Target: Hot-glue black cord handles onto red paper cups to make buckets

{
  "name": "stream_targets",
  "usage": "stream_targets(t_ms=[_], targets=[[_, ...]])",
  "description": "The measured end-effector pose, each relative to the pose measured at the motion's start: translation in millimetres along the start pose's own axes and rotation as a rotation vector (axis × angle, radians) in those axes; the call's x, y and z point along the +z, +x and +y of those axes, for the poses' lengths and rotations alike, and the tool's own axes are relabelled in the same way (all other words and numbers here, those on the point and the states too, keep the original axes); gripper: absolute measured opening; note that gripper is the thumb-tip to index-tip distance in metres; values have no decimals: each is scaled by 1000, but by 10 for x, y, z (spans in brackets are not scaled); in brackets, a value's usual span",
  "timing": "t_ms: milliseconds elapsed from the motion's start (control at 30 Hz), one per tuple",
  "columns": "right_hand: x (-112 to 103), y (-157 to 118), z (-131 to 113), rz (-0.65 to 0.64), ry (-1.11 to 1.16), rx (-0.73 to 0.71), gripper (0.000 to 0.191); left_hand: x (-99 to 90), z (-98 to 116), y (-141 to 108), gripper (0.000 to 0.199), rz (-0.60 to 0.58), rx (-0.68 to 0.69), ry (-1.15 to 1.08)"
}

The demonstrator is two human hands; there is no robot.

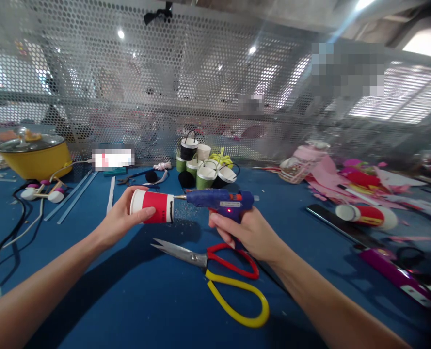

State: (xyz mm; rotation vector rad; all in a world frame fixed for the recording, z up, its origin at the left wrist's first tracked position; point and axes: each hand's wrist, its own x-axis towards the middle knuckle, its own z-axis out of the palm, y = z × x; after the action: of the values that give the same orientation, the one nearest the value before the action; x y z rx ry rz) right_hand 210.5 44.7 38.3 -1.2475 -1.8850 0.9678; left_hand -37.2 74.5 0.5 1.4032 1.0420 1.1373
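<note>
My left hand is closed around a red and white paper cup lying on its side in the air. A thin black strip runs along part of the cup's right-hand edge. In my right hand is a blue glue gun, its red light lit and a clear stick showing at its back. The metal nozzle points left and meets, or almost meets, that edge of the cup. Below both hands, large scissors with one red and one yellow handle lie on the blue table, blades slightly apart.
Small green and black cups with handles cluster at the back. A yellow pot and cables are at left. On the right lie pink paper scraps, a red bottle and a purple-handled tool. Perforated metal mesh stands behind.
</note>
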Motion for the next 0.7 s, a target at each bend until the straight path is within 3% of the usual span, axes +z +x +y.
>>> stream_targets(t_ms=[500,700], targets=[[0,-1,6,-67,45,25,27,0,-5,-9,52,-21,-19,-95],[-1,15,22,-31,56,6,30,12,4,-14,51,-25,-21,-61]])
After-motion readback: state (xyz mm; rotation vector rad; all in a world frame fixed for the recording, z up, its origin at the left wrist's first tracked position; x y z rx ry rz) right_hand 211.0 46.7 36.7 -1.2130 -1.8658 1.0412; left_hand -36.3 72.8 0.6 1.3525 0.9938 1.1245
